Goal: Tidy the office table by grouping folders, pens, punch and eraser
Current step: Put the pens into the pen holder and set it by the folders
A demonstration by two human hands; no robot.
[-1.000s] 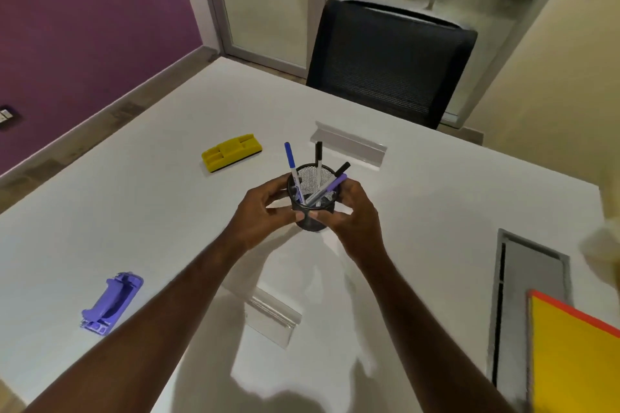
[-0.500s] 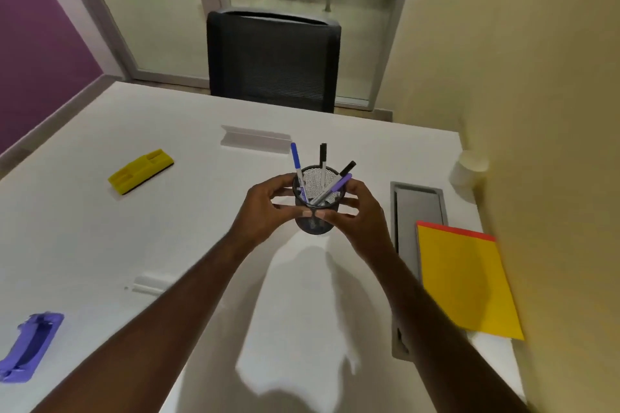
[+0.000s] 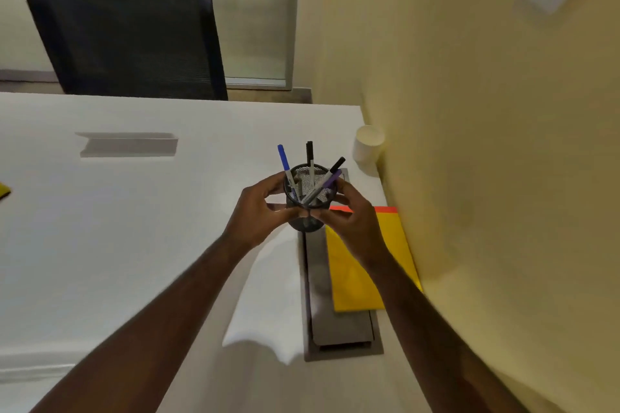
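While two bare forearms reach forward from the bottom edge, the left hand [image 3: 258,211] and right hand [image 3: 352,221] cup a black wire-mesh pen holder [image 3: 307,203] between them, fingers wrapped tight around its sides. Four pens [image 3: 311,157] stand in it (blue, black and purple caps). It is held above the white office table [image 3: 134,228], over a grey metal cable hatch [image 3: 335,322]. Beside the hatch lies a yellow folder [image 3: 355,282] with a red edge showing. Farther off, a white paper cup [image 3: 368,147] sits against the wall, and a black mesh chair [image 3: 127,40] stands behind the table.
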